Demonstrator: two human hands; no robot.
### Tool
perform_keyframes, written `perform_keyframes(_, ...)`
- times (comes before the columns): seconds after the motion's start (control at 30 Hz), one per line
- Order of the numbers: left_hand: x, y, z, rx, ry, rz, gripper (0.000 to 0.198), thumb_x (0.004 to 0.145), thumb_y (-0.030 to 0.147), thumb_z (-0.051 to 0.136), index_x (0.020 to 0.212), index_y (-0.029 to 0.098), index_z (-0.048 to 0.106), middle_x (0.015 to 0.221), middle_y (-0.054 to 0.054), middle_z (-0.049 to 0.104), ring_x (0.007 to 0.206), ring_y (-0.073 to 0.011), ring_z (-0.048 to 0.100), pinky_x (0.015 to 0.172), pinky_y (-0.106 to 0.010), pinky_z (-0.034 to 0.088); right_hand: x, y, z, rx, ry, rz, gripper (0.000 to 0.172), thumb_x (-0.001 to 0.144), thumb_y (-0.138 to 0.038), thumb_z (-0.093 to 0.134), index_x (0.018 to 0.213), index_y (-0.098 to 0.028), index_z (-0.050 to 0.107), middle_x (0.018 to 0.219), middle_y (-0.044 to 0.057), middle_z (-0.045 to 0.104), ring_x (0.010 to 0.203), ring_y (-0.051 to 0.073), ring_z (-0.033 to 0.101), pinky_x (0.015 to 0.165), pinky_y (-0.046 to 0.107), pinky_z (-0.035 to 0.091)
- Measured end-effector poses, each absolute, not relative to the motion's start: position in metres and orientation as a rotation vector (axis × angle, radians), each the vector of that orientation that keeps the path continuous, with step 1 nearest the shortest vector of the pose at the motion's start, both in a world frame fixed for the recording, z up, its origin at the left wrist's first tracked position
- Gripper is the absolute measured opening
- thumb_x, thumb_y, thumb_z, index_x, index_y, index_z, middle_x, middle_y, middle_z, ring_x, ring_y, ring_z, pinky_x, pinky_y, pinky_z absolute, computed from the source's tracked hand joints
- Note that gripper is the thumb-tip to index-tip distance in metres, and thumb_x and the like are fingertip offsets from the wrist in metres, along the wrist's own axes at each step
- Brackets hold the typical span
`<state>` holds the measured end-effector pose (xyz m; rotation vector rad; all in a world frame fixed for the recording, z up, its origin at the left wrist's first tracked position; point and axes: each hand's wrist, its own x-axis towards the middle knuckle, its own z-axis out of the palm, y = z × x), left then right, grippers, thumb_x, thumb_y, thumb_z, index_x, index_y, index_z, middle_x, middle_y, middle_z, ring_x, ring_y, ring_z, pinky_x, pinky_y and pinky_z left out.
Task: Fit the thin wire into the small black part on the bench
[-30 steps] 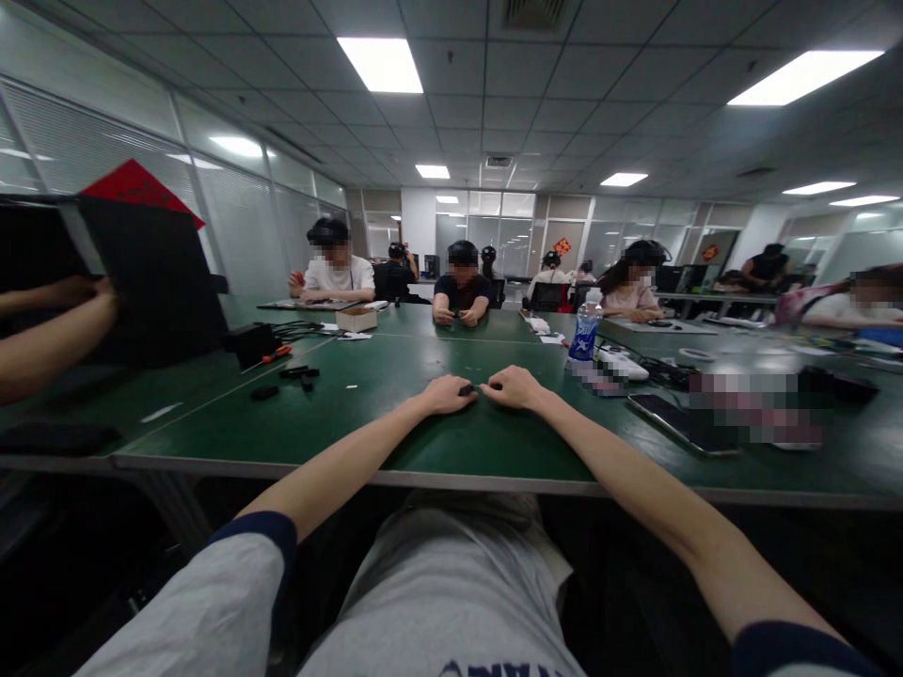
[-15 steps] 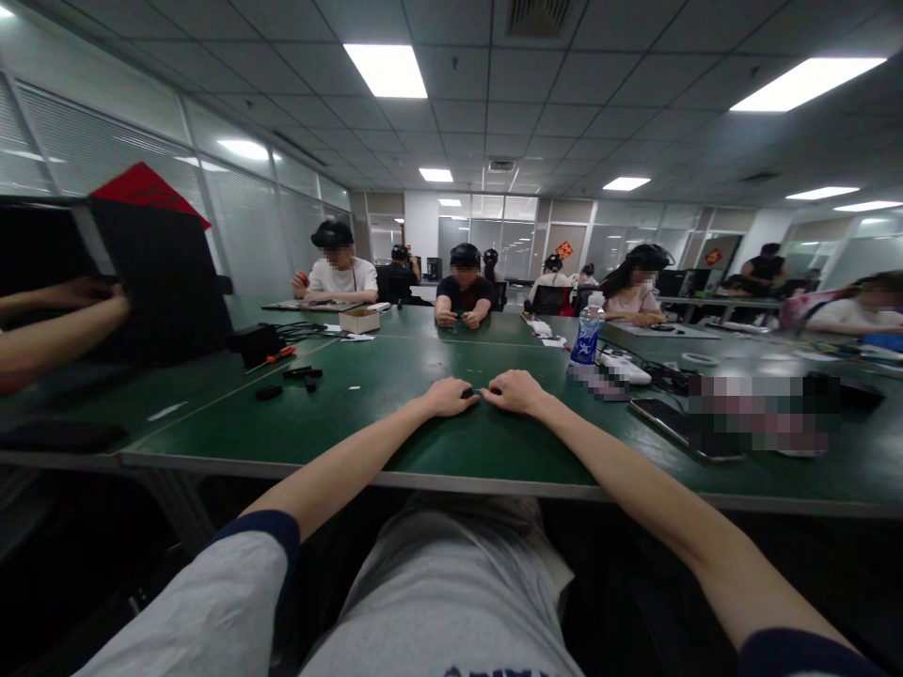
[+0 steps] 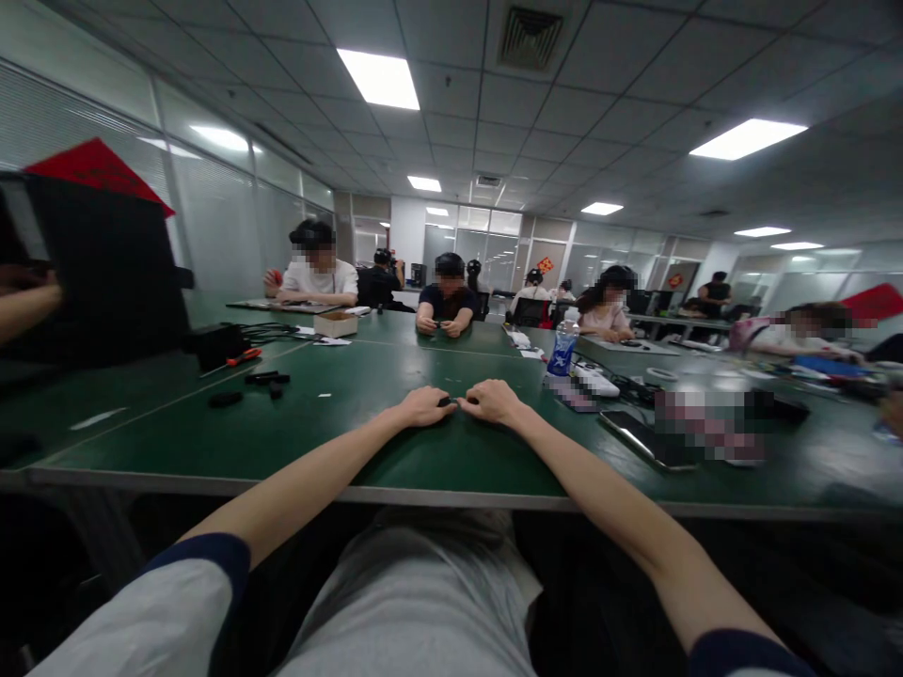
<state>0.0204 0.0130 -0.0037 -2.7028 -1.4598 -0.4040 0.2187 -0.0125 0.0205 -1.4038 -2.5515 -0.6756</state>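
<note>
Above the green table (image 3: 381, 353), close to its near edge, both of my hands face each other at mid-view. My left hand (image 3: 423, 406) is closed around a small black object (image 3: 444, 401), whose kind is too small to make out. Just to its right, with a narrow gap between the fingertips, my right hand (image 3: 492, 401) has its fingers curled and pinched. Whatever sits in that pinch, if anything, is hidden. Both forearms rest across the table's front edge.
Left lie several small black pieces (image 3: 268, 379), an orange-handled tool (image 3: 244, 357) and a cardboard box (image 3: 336, 324). At right stand a blue-labelled bottle (image 3: 563, 344), a phone (image 3: 647, 440) and cables. A person (image 3: 447, 296) sits opposite; others sit around.
My view has turned a little to the right, so the table's things shift left in the picture. My hands keep nearly the same pose, fingertips close together, the black object still in the left.
</note>
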Motion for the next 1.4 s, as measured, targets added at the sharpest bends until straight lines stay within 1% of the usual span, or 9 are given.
perform_keyframes(0.23, 0.0194, 0.0148, -0.0033, -2.723, -1.485, -0.47, 0.049, 0.083, 0.06, 0.034, 0.086, 0.022, 0.065, 0.092, -0.007, 0.068, 0.08, -0.0206, 0.062, 0.065, -0.026, 0.042, 0.2159, -0.0196, 0.0255, -1.434, -2.558, -0.671, 0.056, 0.091, -0.056, 0.027, 0.086, -0.021, 0.071, 0.088, 0.007, 0.069, 0.083, 0.02, 0.062, 0.07, 0.025, 0.04)
perform_keyframes(0.47, 0.0186, 0.0141, -0.0029, -2.688, -1.531, -0.472, 0.049, 0.082, 0.06, 0.037, 0.086, 0.021, 0.066, 0.092, -0.009, 0.067, 0.083, -0.0222, 0.063, 0.067, -0.027, 0.044, 0.214, -0.0194, 0.0268, -1.436, -2.575, -0.639, 0.053, 0.091, -0.055, 0.03, 0.085, -0.021, 0.07, 0.088, 0.007, 0.069, 0.082, 0.019, 0.061, 0.071, 0.024, 0.04)
perform_keyframes(0.67, 0.0181, 0.0155, -0.0028, -2.711, -1.533, -0.455, 0.055, 0.082, 0.064, 0.032, 0.089, 0.021, 0.066, 0.093, -0.01, 0.067, 0.082, -0.0229, 0.063, 0.068, -0.029, 0.044, 0.2135, -0.0135, 0.0208, -1.457, -2.549, -0.579, 0.055, 0.091, -0.056, 0.028, 0.086, -0.022, 0.07, 0.087, 0.007, 0.069, 0.082, 0.019, 0.061, 0.07, 0.025, 0.04)
perform_keyframes(0.87, 0.0178, 0.0149, -0.0018, -2.715, -1.505, -0.476, 0.056, 0.083, 0.064, 0.03, 0.089, 0.021, 0.065, 0.093, -0.009, 0.067, 0.083, -0.0222, 0.062, 0.067, -0.028, 0.043, 0.2142, -0.014, 0.0221, -1.447, -2.536, -0.542, 0.053, 0.091, -0.056, 0.029, 0.084, -0.022, 0.07, 0.085, 0.006, 0.069, 0.08, 0.019, 0.061, 0.067, 0.025, 0.039)
perform_keyframes(1.0, 0.0177, 0.0139, -0.0003, -2.725, -1.517, -0.482, 0.054, 0.083, 0.063, 0.03, 0.088, 0.021, 0.064, 0.092, -0.009, 0.067, 0.083, -0.0218, 0.062, 0.066, -0.027, 0.043, 0.2143, -0.016, 0.0245, -1.441, -2.541, -0.514, 0.052, 0.091, -0.054, 0.031, 0.081, -0.021, 0.069, 0.083, 0.006, 0.069, 0.077, 0.018, 0.061, 0.066, 0.024, 0.039)
perform_keyframes(1.2, 0.0176, 0.0118, 0.0012, -2.742, -1.488, -0.512, 0.05, 0.084, 0.062, 0.031, 0.095, 0.024, 0.062, 0.092, -0.007, 0.067, 0.084, -0.0223, 0.061, 0.067, -0.029, 0.043, 0.2153, -0.0132, 0.0234, -1.395, -2.539, -0.499, 0.051, 0.091, -0.054, 0.03, 0.082, -0.022, 0.069, 0.083, 0.005, 0.068, 0.077, 0.018, 0.061, 0.066, 0.024, 0.039)
perform_keyframes(1.3, 0.0175, 0.0112, 0.0022, -2.744, -1.511, -0.499, 0.049, 0.084, 0.061, 0.032, 0.095, 0.023, 0.062, 0.093, -0.007, 0.066, 0.083, -0.0215, 0.061, 0.068, -0.029, 0.044, 0.2153, -0.0116, 0.0219, -1.397, -2.544, -0.463, 0.051, 0.091, -0.055, 0.03, 0.084, -0.022, 0.07, 0.084, 0.005, 0.068, 0.078, 0.017, 0.061, 0.067, 0.024, 0.039)
perform_keyframes(1.4, 0.0174, 0.011, 0.0027, -2.75, -1.514, -0.485, 0.048, 0.085, 0.06, 0.033, 0.094, 0.022, 0.062, 0.095, -0.007, 0.066, 0.084, -0.0211, 0.061, 0.069, -0.028, 0.044, 0.2152, -0.0112, 0.0195, -1.401, -2.528, -0.459, 0.053, 0.091, -0.056, 0.03, 0.082, -0.022, 0.069, 0.084, 0.005, 0.068, 0.078, 0.018, 0.061, 0.067, 0.024, 0.039)
